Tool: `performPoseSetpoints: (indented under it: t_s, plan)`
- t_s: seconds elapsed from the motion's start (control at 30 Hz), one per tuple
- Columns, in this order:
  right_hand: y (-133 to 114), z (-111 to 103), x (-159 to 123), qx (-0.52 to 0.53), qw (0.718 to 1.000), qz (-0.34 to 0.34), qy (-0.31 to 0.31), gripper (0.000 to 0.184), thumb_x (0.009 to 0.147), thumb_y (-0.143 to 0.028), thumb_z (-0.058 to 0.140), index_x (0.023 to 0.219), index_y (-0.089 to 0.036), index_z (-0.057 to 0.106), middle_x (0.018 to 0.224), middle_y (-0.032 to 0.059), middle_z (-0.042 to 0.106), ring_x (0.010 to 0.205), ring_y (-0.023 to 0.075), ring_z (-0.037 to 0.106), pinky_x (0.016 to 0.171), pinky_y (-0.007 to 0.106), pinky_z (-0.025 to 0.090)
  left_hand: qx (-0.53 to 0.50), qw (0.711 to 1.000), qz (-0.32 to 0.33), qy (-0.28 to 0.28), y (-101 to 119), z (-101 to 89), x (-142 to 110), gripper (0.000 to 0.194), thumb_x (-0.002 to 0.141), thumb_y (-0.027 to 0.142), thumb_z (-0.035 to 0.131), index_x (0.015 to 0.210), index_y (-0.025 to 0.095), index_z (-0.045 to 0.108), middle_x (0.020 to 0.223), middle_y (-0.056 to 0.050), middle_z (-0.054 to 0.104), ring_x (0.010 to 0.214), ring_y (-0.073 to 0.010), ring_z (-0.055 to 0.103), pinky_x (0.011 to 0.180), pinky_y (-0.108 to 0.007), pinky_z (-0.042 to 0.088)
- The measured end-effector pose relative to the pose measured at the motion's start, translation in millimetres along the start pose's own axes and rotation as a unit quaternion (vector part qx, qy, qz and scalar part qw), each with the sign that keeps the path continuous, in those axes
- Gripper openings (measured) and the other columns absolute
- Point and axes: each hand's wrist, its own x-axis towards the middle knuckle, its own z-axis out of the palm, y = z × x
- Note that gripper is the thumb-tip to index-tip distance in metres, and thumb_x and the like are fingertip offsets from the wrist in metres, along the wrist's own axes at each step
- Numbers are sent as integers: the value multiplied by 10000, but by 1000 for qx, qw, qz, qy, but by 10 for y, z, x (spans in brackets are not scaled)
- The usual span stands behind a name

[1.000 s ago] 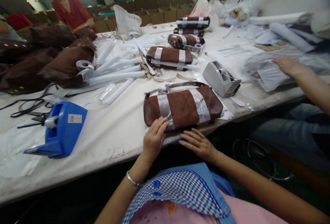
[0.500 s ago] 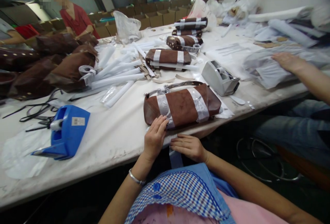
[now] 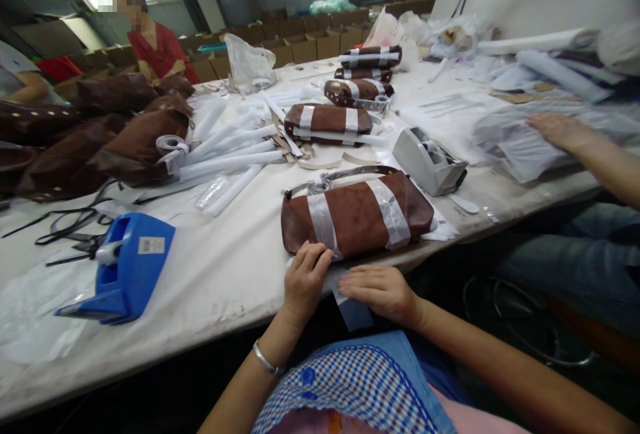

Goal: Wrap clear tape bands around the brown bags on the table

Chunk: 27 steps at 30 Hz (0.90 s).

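A brown handbag (image 3: pixel 353 217) lies on its side near the table's front edge, with bands of shiny tape around both ends. Its strap (image 3: pixel 345 177) lies along the far side, partly wrapped in clear plastic. My left hand (image 3: pixel 306 281) is at the bag's lower left, its fingers curled together beside the left tape band; what they pinch, if anything, is hidden. Just right of it, my right hand (image 3: pixel 383 291) rests with straight fingers at the table edge, below the bag. A pale translucent strip (image 3: pixel 354 313) hangs under its fingertips.
A blue tape dispenser (image 3: pixel 133 267) stands at left, a grey one (image 3: pixel 427 161) behind the bag. White paper rolls (image 3: pixel 230 161) and several taped bags (image 3: pixel 327 121) lie farther back. At right, another person's hand (image 3: pixel 560 129) rests on a plastic-wrapped bundle; a person in red (image 3: pixel 160 51) stands across.
My left hand's fingers have curled in from lying flat on the bag's tape band. My right hand is still flat by the edge. The view has shifted slightly.
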Motion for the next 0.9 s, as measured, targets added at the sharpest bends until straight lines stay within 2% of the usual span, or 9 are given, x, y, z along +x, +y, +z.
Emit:
performPoseSetpoints:
  t_s: [0.13, 0.27, 0.43, 0.6, 0.77, 0.9]
  plan:
    - [80, -127, 240, 8, 999, 27, 14, 319, 957, -112, 553, 1234, -223, 665, 1028, 57, 782, 945, 167, 738, 881, 322, 606, -19, 1000, 8, 4, -3, -21, -20, 207, 945, 119, 547, 1104, 173, 668, 1015, -63, 696, 1016, -188, 651, 1074, -424, 501]
    - [157, -175, 422, 18, 998, 61, 14, 300, 955, -110, 552, 1188, -231, 697, 1034, 52, 775, 959, 167, 725, 863, 308, 600, -58, 998, 25, -9, -41, -65, -95, 278, 943, 103, 550, 1202, 159, 636, 1074, -70, 697, 1150, -212, 627, 1094, -453, 491]
    - [310, -184, 637, 2, 996, 87, -7, 304, 932, -100, 554, 1153, -232, 716, 1012, 32, 765, 1042, 201, 666, 927, 360, 561, -94, 995, 25, -3, -63, -97, -150, 277, 927, 31, 524, 1162, 125, 637, 1106, -91, 701, 1218, -213, 609, 1108, -450, 483]
    - [507, -114, 820, -60, 989, 136, -27, 253, 870, -103, 646, 1038, -258, 756, 989, 28, 728, 974, 217, 607, 860, 359, 536, -113, 993, 13, 17, -73, -87, -151, 316, 901, -28, 490, 1133, 130, 634, 1119, -91, 705, 1208, -194, 620, 1107, -410, 485]
    - [602, -2, 871, -120, 968, 218, -35, 35, 883, -259, 711, 878, -262, 746, 977, 14, 675, 925, 180, 625, 787, 297, 507, -78, 997, -1, 25, -105, -70, -186, 322, 917, 22, 510, 1188, 149, 629, 1218, -99, 685, 1199, -200, 624, 1049, -359, 530]
    - [652, 14, 934, -144, 947, 282, -48, 151, 855, -371, 748, 847, -232, 688, 1010, -8, 667, 778, 130, 640, 664, 254, 470, -19, 999, 28, -23, -87, -87, -167, 468, 916, 24, 492, 1349, 183, 571, 1377, -68, 619, 1237, -213, 590, 1056, -359, 522]
